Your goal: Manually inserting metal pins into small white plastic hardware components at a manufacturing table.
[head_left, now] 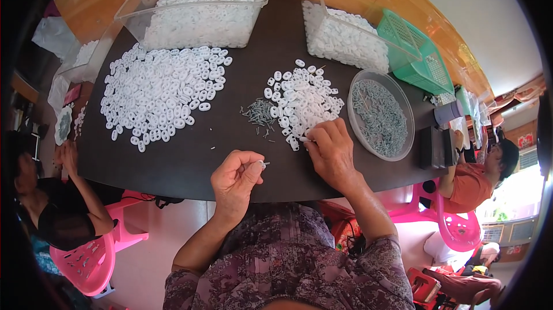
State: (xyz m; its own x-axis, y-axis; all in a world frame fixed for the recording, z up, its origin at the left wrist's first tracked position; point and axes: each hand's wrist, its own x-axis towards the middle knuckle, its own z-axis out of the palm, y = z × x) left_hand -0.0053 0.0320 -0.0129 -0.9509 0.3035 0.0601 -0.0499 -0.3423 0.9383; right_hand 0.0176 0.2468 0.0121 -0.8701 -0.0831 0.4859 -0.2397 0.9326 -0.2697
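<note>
My left hand (235, 183) is closed in a pinch, just above the table's near edge. Between its thumb and forefinger sits a small white plastic piece (263, 164) with what looks like a grey screw sticking out; the fingers cover most of it. My right hand (333, 151) has its bent fingertips closed on a white oval piece (303, 139) at the near edge of a pile of white two-holed oval pieces (311, 100). Left of that pile lies a small heap of grey screws (260, 112). A round clear tub of grey screws (380, 115) stands beside my right hand.
A larger pile of white oval pieces (164, 94) spreads over the dark table (190, 169) at left. Behind stand two clear bins (201, 16) of white pieces and a green basket (423, 56). People sit at left (57, 206) and right (475, 177).
</note>
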